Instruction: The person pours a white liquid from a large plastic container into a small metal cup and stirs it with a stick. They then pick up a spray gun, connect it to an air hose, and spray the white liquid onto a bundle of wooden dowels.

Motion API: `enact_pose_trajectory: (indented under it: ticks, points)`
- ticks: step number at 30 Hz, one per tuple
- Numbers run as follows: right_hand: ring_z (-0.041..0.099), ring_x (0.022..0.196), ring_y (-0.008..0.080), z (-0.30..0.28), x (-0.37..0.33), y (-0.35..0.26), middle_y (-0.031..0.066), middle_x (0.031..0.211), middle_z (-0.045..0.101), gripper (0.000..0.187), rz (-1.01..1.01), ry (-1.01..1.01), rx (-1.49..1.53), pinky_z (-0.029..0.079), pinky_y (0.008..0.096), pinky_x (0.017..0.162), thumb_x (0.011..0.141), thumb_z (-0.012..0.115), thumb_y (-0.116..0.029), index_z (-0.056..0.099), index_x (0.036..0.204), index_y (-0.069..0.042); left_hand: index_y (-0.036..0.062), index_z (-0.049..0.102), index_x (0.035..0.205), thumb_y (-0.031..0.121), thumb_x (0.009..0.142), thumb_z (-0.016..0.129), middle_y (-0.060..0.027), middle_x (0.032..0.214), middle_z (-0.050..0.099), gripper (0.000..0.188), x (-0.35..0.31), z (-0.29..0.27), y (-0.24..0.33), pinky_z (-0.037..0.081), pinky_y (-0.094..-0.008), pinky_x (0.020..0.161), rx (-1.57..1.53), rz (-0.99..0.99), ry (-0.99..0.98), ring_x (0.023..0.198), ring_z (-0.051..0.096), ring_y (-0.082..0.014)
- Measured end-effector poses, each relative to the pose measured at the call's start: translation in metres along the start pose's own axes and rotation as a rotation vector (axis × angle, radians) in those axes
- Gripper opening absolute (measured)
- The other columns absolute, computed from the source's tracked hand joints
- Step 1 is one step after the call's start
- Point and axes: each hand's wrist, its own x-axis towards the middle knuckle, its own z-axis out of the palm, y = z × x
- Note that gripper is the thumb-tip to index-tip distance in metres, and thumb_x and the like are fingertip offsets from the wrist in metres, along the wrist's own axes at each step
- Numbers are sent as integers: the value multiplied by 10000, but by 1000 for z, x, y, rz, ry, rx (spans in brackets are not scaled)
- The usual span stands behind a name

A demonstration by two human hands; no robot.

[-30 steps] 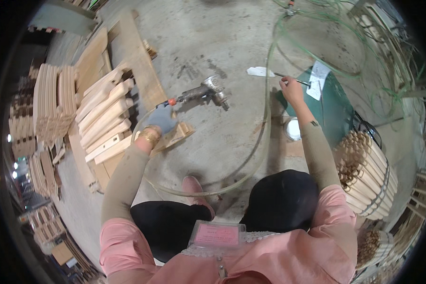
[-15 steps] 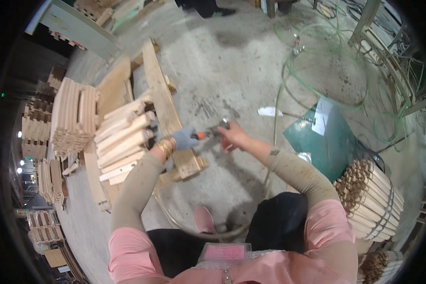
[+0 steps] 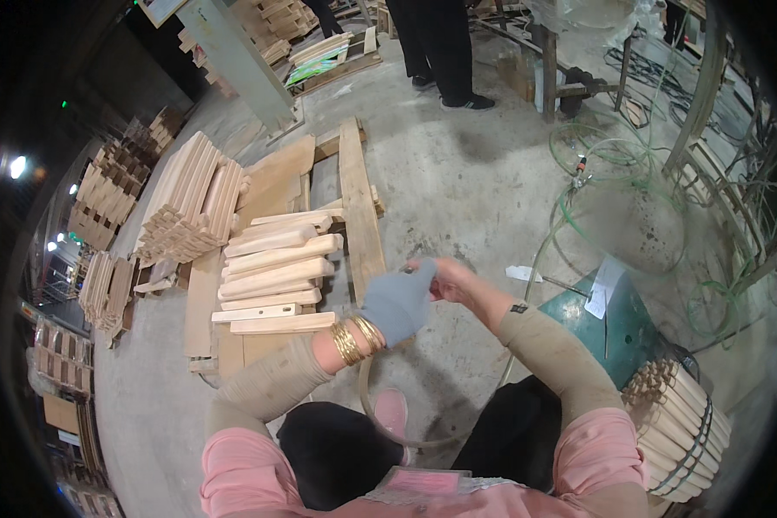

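My left hand (image 3: 397,306), in a grey-blue glove with gold bangles at the wrist, is closed in front of me, its back turned up. Against its fingertips my bare right hand (image 3: 451,281) is closed, fingers curled inward. A small dark bit shows between the fingertips; what the two hands hold is mostly hidden by the glove. Below the glove a clear hose (image 3: 365,388) hangs, loops past my knees and runs up to the right. Left of the hands, several pale wooden bars (image 3: 276,263) lie side by side on a wooden pallet (image 3: 360,203).
Stacked wooden pieces (image 3: 190,198) stand at the far left. On the right are a green panel (image 3: 570,315) with paper on it and a strapped bundle of wooden sticks (image 3: 678,432). Coiled green hose (image 3: 570,211) lies beyond. Another person's legs (image 3: 436,52) stand at the back.
The view has tilted up and shifted. My hands have come together, and the metal tool with an orange part, visible between them before, is now hidden behind the glove.
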Motion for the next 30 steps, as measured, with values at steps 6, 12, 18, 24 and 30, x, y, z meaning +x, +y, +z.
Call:
enact_pose_trajectory:
  ticks: [6,12,18,24,30]
  points:
    - [571,565,172,1,-18,18,87,715,588,146,-67,11,118,475,270,457,771,584,-179,577,771,-33,92,407,1045,186,773,510,-190,648,560,305,-28,-8,-10,445,-447,547,-80,141,-44,618,560,-384]
    - [536,529,136,-50,-42,-15,72,684,579,58,-102,398,198,410,238,406,717,580,-109,574,728,-53,45,441,1123,131,756,566,-70,723,583,397,-44,-6,-64,439,-293,545,-880,218,-280,600,545,-154]
    - [550,607,132,-39,-85,-71,129,780,583,169,-410,644,143,454,214,470,736,607,-109,554,826,24,-4,550,920,81,749,592,-60,835,554,196,-52,53,-192,450,-226,618,-786,-58,-617,714,530,-92]
    - [508,464,100,-6,-171,-100,76,649,570,141,-602,723,-242,410,216,400,739,572,-81,548,867,-26,20,501,1148,271,678,683,-111,1119,545,563,-8,99,-191,393,-323,893,-702,731,-1094,1045,507,-197]
    - [523,486,129,2,-186,-83,161,693,593,797,-587,663,-256,409,229,414,740,599,-113,103,1347,32,12,297,1303,534,791,471,-167,1240,436,752,133,89,-69,299,-420,992,-1777,403,-1077,1178,392,-302]
